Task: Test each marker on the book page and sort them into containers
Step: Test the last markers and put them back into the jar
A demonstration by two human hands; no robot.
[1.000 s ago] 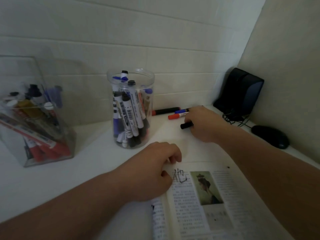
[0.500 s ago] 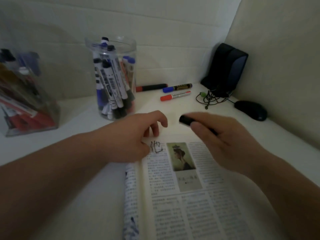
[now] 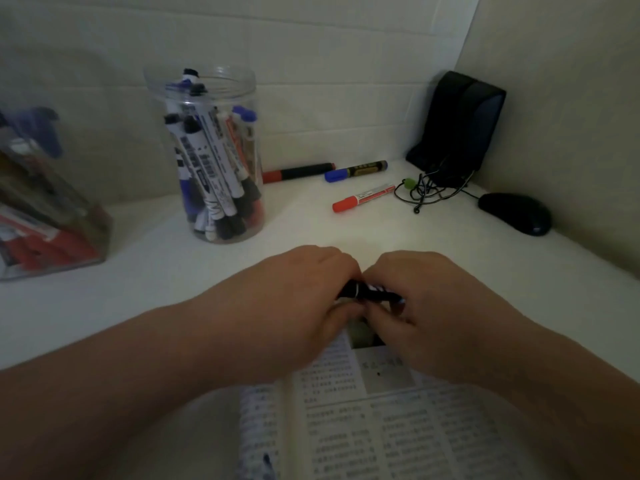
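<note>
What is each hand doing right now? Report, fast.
Left hand: closed, gripping one end of the black marker.
Right hand: closed, gripping the other end of the same marker.

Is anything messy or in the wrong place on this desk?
Three markers lie loose by the wall, outside the round jar: a red-and-black marker, a blue-capped marker and a red-capped marker. A black cord sits tangled beside the speaker.

Curled fingers (image 3: 384, 320), left hand (image 3: 298, 306) against right hand (image 3: 429, 317)
</note>
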